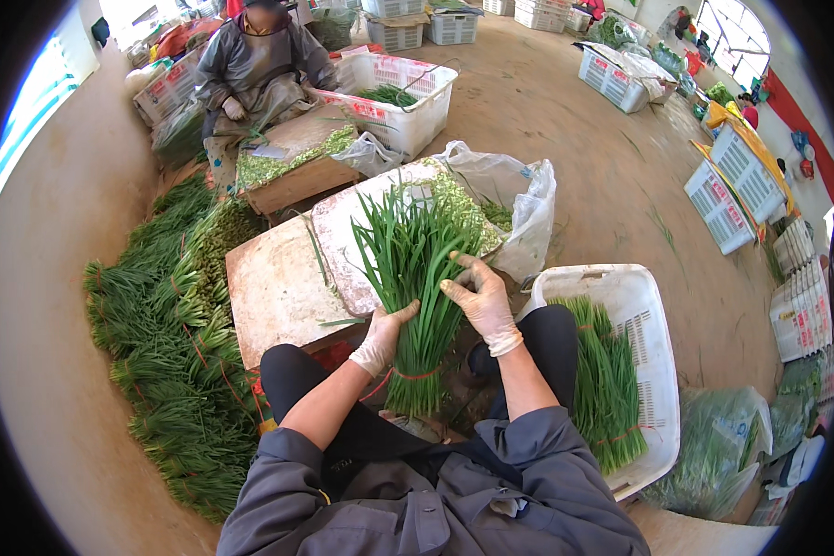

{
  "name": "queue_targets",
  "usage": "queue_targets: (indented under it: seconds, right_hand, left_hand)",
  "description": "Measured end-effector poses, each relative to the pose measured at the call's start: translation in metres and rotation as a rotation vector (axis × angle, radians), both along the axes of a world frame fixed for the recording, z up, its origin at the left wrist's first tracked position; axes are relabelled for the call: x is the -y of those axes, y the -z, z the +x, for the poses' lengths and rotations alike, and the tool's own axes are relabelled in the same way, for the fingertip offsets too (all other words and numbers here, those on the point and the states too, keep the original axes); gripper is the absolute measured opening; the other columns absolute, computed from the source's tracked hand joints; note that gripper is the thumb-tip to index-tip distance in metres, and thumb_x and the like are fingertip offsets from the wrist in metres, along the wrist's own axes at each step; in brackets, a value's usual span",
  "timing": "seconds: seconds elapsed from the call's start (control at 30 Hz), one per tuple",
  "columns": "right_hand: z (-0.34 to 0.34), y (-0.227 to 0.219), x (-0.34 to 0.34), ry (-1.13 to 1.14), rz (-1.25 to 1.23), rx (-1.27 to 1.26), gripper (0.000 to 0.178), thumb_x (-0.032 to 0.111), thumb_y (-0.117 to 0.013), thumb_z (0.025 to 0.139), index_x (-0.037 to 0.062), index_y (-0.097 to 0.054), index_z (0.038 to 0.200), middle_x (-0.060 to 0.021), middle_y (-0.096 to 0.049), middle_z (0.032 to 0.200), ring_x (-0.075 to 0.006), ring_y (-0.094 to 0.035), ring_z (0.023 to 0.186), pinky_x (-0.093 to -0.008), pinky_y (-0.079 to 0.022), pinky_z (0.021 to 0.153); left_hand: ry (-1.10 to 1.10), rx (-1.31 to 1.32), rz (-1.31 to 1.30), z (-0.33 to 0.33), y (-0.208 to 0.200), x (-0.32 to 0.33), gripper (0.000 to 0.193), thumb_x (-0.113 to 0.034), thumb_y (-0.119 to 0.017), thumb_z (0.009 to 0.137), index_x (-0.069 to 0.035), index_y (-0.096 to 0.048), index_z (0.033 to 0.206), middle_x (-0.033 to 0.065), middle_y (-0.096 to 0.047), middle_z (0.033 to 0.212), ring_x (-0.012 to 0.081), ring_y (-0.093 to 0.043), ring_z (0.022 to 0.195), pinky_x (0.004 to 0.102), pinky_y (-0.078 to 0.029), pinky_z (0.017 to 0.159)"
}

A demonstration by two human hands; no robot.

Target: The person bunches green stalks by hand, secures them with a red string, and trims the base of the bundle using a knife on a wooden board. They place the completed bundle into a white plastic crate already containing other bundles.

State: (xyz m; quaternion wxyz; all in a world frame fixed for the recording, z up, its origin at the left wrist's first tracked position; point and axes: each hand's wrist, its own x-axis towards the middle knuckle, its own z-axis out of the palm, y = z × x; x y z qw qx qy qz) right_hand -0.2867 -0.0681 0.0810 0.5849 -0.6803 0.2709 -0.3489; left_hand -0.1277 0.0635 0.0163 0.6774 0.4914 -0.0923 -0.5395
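Note:
A big bunch of green garlic chives (419,269) stands upright between my knees, with a red tie (417,375) around its lower part. My left hand (385,338), in a thin pale glove, is closed around the left side of the bunch above the tie. At the upper right of the bunch my gloved right hand (482,301) pinches some leaves between thumb and fingers. Behind the bunch lies a whitish board (338,232) strewn with pale green trimmings (459,208). Another worn, stained board (264,278) adjoins it on the left.
Many tied chive bunches (181,371) are piled along the left wall. A white crate (658,371) with chives stands by my right knee. Beyond the boards is a plastic bag (533,213). At the back left, a person (259,74) sits beside another white crate (431,111).

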Motion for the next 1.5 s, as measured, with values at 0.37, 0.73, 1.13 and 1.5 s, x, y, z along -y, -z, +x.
queue_targets:
  seconds: [0.37, 0.73, 1.13, 1.5]
  right_hand:
    - [-0.011, 0.005, 0.024, 0.167, 0.275, 0.077, 0.016, 0.016, -0.066, 0.104, 0.0029, -0.074, 0.099, -0.0003, -0.070, 0.079, -0.0063, -0.061, 0.062, -0.0232, -0.046, 0.052]
    - [-0.003, 0.013, 0.012, 0.268, -0.095, -0.013, 0.049, 0.030, -0.080, 0.094, -0.0021, -0.063, 0.128, -0.0097, -0.073, 0.107, -0.0157, -0.070, 0.091, -0.0293, -0.056, 0.080]
    - [0.006, 0.031, 0.013, 0.172, 0.107, 0.119, 0.025, -0.002, -0.071, 0.093, 0.0011, -0.073, 0.117, -0.0021, -0.074, 0.107, -0.0111, -0.065, 0.096, -0.0285, -0.051, 0.089]
    - [0.007, 0.032, 0.015, 0.105, 0.060, 0.124, 0.080, 0.019, -0.090, 0.084, -0.0029, -0.045, 0.147, -0.0086, -0.065, 0.126, -0.0181, -0.060, 0.115, -0.0325, -0.050, 0.100]
  left_hand:
    - [0.025, 0.007, 0.002, 0.003, 0.002, -0.008, 0.051, -0.029, -0.076, 0.098, -0.002, -0.058, 0.138, 0.0105, -0.072, 0.120, 0.0228, -0.071, 0.100, 0.0383, -0.059, 0.089]
    - [-0.001, 0.020, 0.034, 0.009, 0.002, -0.011, 0.062, -0.043, -0.070, 0.101, -0.003, -0.052, 0.145, 0.0094, -0.068, 0.129, 0.0232, -0.068, 0.109, 0.0404, -0.057, 0.095]
    - [0.030, 0.079, 0.108, 0.019, 0.016, -0.011, 0.086, -0.064, -0.063, 0.097, -0.001, -0.042, 0.152, 0.0132, -0.063, 0.136, 0.0243, -0.066, 0.114, 0.0413, -0.057, 0.094]
    - [0.055, 0.075, 0.027, 0.003, 0.006, -0.003, 0.071, -0.050, -0.069, 0.100, -0.003, -0.047, 0.149, 0.0115, -0.067, 0.130, 0.0242, -0.067, 0.110, 0.0406, -0.057, 0.094]
